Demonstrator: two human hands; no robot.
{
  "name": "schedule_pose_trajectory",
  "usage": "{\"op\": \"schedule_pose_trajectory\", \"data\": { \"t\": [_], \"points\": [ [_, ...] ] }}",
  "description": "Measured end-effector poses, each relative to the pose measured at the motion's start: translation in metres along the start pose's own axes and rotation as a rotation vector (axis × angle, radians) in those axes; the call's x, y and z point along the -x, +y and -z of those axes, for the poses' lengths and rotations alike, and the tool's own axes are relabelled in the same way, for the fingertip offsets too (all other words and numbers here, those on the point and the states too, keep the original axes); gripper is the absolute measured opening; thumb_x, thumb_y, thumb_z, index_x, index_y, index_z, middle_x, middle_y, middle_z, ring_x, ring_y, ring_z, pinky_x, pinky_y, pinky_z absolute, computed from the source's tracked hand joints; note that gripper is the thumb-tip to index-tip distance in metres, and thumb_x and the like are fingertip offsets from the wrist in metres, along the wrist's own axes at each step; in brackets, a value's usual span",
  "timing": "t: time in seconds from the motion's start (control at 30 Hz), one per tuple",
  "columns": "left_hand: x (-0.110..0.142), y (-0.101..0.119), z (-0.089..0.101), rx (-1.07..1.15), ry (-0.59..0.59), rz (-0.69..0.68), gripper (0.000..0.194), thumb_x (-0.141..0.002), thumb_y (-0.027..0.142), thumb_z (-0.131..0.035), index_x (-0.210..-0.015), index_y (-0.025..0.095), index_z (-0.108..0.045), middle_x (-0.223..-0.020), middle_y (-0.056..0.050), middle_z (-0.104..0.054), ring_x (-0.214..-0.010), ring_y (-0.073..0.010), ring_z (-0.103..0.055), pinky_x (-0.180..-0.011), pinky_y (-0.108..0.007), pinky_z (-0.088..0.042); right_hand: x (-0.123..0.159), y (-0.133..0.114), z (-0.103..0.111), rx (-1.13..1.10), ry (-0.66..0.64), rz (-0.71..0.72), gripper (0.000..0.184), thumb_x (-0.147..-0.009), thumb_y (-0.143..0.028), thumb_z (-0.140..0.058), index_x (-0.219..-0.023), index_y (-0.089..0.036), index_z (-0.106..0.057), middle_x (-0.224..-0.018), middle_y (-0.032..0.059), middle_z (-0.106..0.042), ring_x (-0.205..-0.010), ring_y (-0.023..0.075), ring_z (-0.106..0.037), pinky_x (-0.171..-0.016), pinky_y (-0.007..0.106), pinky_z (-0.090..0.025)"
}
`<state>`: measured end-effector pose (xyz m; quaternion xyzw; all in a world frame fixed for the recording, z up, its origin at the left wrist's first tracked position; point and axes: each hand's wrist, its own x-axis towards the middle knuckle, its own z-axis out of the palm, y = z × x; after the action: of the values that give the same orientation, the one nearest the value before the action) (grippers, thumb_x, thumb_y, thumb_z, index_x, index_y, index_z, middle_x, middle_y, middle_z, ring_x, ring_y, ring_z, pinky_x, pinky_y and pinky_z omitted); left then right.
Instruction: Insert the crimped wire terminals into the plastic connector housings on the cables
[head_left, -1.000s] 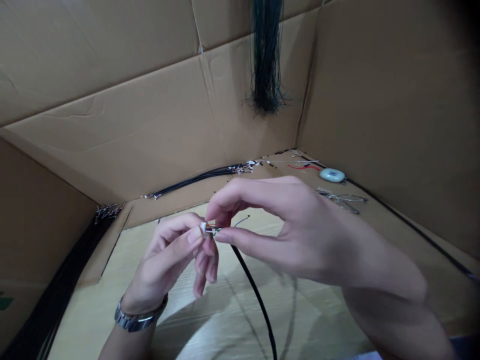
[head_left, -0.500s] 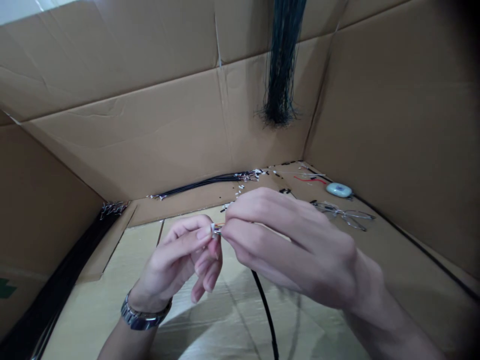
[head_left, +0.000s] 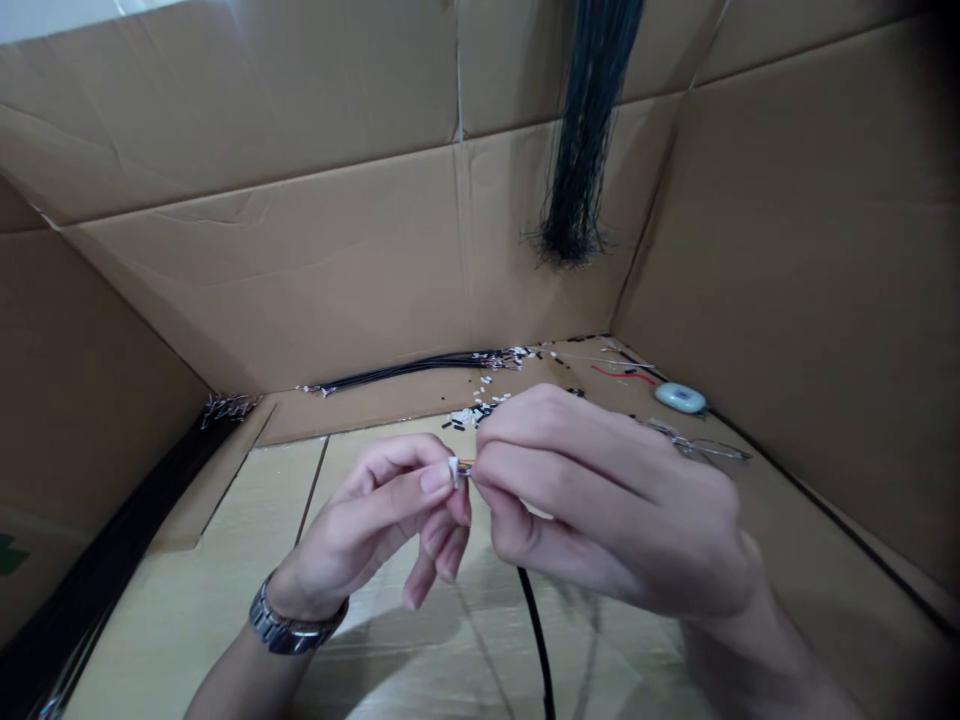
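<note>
My left hand (head_left: 405,510) pinches a small white connector (head_left: 454,471) between thumb and index finger. Thin coloured wires (head_left: 465,468) run from the connector to the fingertips of my right hand (head_left: 600,500), which are closed around them. Below my right hand a black cable (head_left: 537,640) hangs down toward the bottom edge of the view. The wires' path inside my right hand is hidden by the fingers.
Cardboard walls (head_left: 300,270) surround the work surface (head_left: 247,500). Black cables (head_left: 405,368) lie along the back, and a thick bundle (head_left: 112,550) runs down the left. Small black and white pieces (head_left: 472,415) are scattered behind my hands. Dark strands (head_left: 585,150) hang above; eyeglasses (head_left: 712,448) and a pale-blue oval object (head_left: 680,397) lie right.
Both hands appear slightly farther right and lower, as the whole view has shifted. The white connector shows more clearly at my left fingertips, and my right fingers have changed position on the wires.
</note>
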<state>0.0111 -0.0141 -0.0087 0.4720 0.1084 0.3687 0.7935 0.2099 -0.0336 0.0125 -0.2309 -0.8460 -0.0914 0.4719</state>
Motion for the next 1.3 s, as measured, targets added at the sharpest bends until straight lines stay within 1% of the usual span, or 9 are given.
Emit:
{"op": "schedule_pose_trajectory", "data": {
  "t": [0.13, 0.27, 0.4, 0.5, 0.63, 0.8, 1.03, 1.17, 1.3],
  "points": [
    [-0.001, -0.002, 0.002, -0.014, -0.022, -0.035, 0.022, -0.099, 0.023, -0.057, -0.090, 0.013, -0.074, -0.058, 0.002, -0.048, -0.054, -0.0090, -0.061, -0.041, -0.008, -0.051, -0.006, 0.004, -0.005, -0.136, 0.072, -0.015, 0.018, -0.087, 0.001, -0.058, -0.092, -0.016, -0.061, -0.085, 0.0017, -0.067, -0.079, 0.0111, -0.060, -0.072, 0.022, -0.056],
    [0.001, -0.006, 0.000, 0.046, -0.043, -0.053, 0.024, -0.101, 0.024, -0.053, -0.093, 0.013, -0.073, -0.060, 0.002, -0.046, -0.055, -0.0087, -0.062, -0.043, -0.008, -0.052, -0.010, 0.004, -0.010, -0.270, 0.146, -0.054, 0.017, -0.090, 0.000, -0.058, -0.089, -0.016, -0.062, -0.083, 0.0002, -0.068, -0.078, 0.0085, -0.063, -0.074, 0.018, -0.057],
    [0.002, -0.011, -0.006, 0.145, -0.075, -0.068, 0.025, -0.102, 0.024, -0.050, -0.096, 0.016, -0.073, -0.062, 0.003, -0.045, -0.052, -0.0067, -0.059, -0.044, -0.008, -0.052, -0.011, 0.003, -0.016, -0.340, 0.249, -0.085, 0.017, -0.091, -0.002, -0.059, -0.091, -0.018, -0.061, -0.082, -0.0010, -0.069, -0.078, 0.0092, -0.064, -0.073, 0.021, -0.059],
    [0.000, -0.014, -0.009, 0.212, -0.096, -0.043, 0.025, -0.102, 0.025, -0.052, -0.095, 0.015, -0.074, -0.062, 0.003, -0.045, -0.053, -0.0059, -0.058, -0.046, -0.008, -0.054, -0.010, 0.006, -0.020, -0.312, 0.303, -0.062, 0.019, -0.090, -0.004, -0.060, -0.094, -0.022, -0.061, -0.082, -0.0011, -0.069, -0.076, 0.0113, -0.066, -0.069, 0.024, -0.060],
    [-0.002, -0.015, -0.008, 0.282, -0.109, -0.003, 0.028, -0.102, 0.025, -0.051, -0.093, 0.014, -0.075, -0.064, 0.001, -0.048, -0.056, -0.0068, -0.061, -0.045, -0.008, -0.054, -0.008, 0.012, -0.022, -0.250, 0.292, 0.020, 0.017, -0.091, -0.006, -0.060, -0.097, -0.022, -0.060, -0.086, 0.0016, -0.069, -0.077, 0.0134, -0.067, -0.070, 0.027, -0.062],
    [-0.002, -0.015, -0.009, 0.318, -0.128, 0.003, 0.027, -0.102, 0.025, -0.052, -0.093, 0.013, -0.074, -0.065, 0.001, -0.049, -0.057, -0.0077, -0.061, -0.045, -0.009, -0.055, -0.007, 0.014, -0.024, -0.314, 0.287, 0.042, 0.014, -0.090, -0.005, -0.064, -0.099, -0.016, -0.061, -0.089, 0.0040, -0.068, -0.084, 0.0118, -0.066, -0.075, 0.023, -0.060],
    [-0.001, -0.018, -0.016, 0.401, -0.165, 0.012, 0.027, -0.101, 0.027, -0.052, -0.088, 0.014, -0.071, -0.059, 0.003, -0.043, -0.039, -0.0055, -0.037, -0.033, -0.006, -0.041, -0.006, 0.006, -0.031, -0.542, 0.280, -0.039, 0.021, -0.089, -0.001, -0.063, -0.104, -0.016, -0.062, -0.093, 0.0037, -0.063, -0.087, 0.0128, -0.063, -0.075, 0.025, -0.058],
    [0.002, -0.018, -0.013, 0.355, -0.142, 0.009, 0.025, -0.100, 0.028, -0.054, -0.087, 0.014, -0.070, -0.059, 0.001, -0.048, -0.044, -0.0072, -0.048, -0.035, -0.008, -0.046, -0.004, 0.001, -0.033, -0.689, 0.218, -0.161, 0.019, -0.091, -0.004, -0.062, -0.104, -0.018, -0.061, -0.103, 0.0027, -0.059, -0.096, 0.0115, -0.060, -0.084, 0.024, -0.055],
    [0.003, -0.017, -0.009, 0.337, -0.137, 0.005, 0.021, -0.098, 0.027, -0.058, -0.088, 0.013, -0.071, -0.060, 0.001, -0.051, -0.049, -0.0080, -0.057, -0.039, -0.009, -0.051, -0.003, -0.004, -0.031, -0.690, 0.173, -0.223, 0.017, -0.093, -0.007, -0.062, -0.103, -0.021, -0.060, -0.113, 0.0019, -0.054, -0.107, 0.0119, -0.055, -0.093, 0.023, -0.051]
  ]
}}
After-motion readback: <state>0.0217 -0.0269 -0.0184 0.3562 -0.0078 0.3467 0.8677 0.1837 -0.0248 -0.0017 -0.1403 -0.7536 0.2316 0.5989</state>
